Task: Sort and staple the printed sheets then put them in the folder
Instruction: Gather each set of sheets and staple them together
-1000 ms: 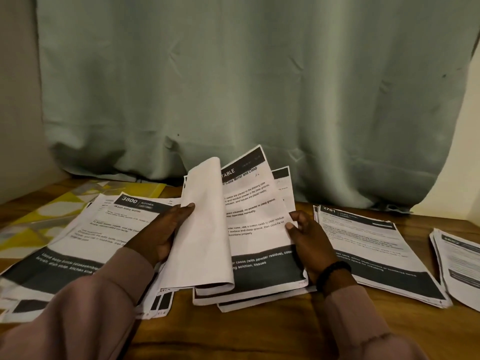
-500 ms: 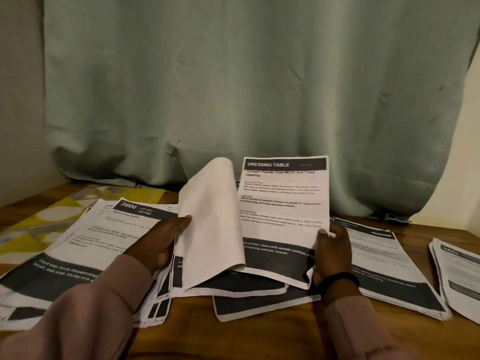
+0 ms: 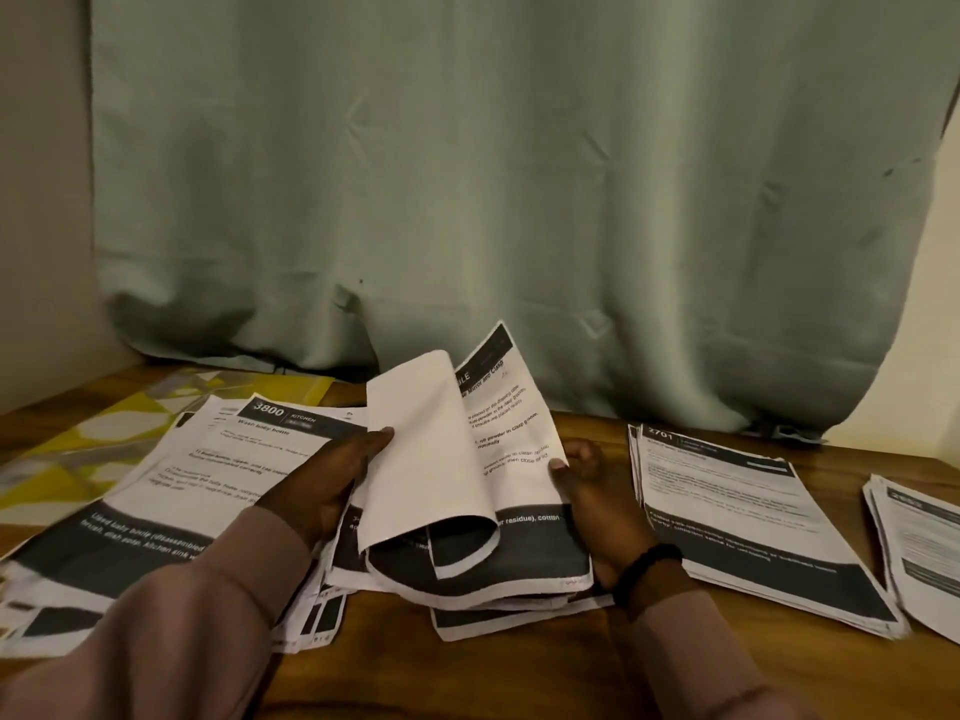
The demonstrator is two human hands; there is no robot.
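A middle pile of printed sheets point(image 3: 519, 579) with black footers lies on the wooden table point(image 3: 467, 678). My left hand point(image 3: 332, 480) holds a sheet folded back, its blank white side point(image 3: 421, 459) facing me. My right hand point(image 3: 587, 491) grips the right edge of the printed sheet under it point(image 3: 509, 423), which is tilted up off the pile. To the left lies a spread of sheets headed "3800 Kitchen" point(image 3: 218, 480). Right of my hands sits a neat pile headed "2701" point(image 3: 743, 517). No stapler or folder can be made out with certainty.
A further pile of sheets point(image 3: 924, 548) lies at the right edge. A yellow and grey patterned item point(image 3: 104, 428) shows under the left sheets. A pale green curtain point(image 3: 493, 174) hangs right behind the table, touching its far edge.
The printed sheet in my right hand, held flat and facing me half a second ago, has swung back to a slant and dropped lower. My left hand still holds the folded-back sheet.
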